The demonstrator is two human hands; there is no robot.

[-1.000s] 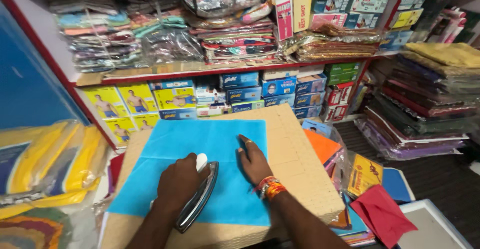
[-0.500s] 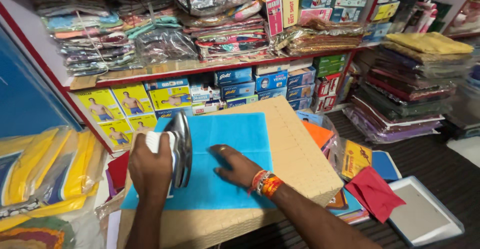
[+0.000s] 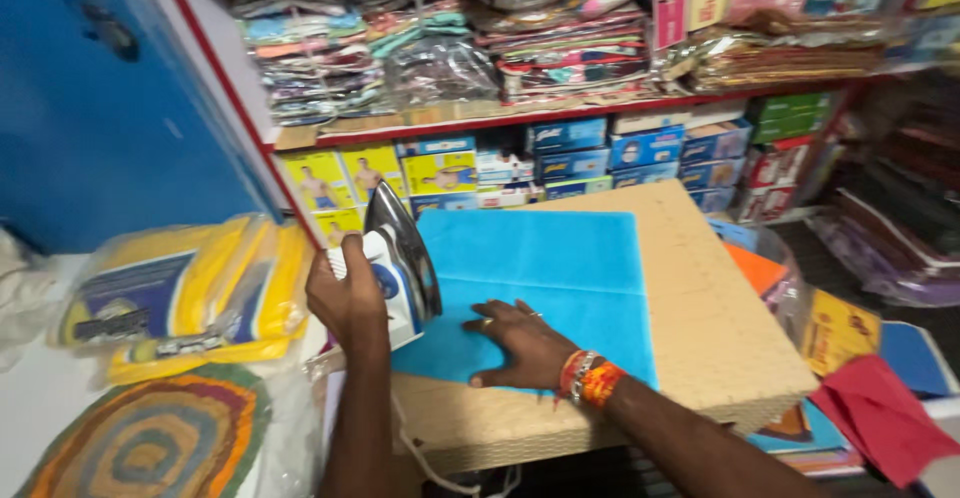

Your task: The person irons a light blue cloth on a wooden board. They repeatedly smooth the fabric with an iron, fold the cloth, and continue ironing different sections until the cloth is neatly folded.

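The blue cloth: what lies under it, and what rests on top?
The blue cloth lies on a tan padded board. The right hand presses flat on it. The board surface beneath the cloth is covered.

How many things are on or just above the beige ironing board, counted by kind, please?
Electric iron, lifted upright in the left hand: 1
Blue cloth, spread flat on the ironing board: 1
Hands, counting the right hand pressing the cloth: 2
Total: 4
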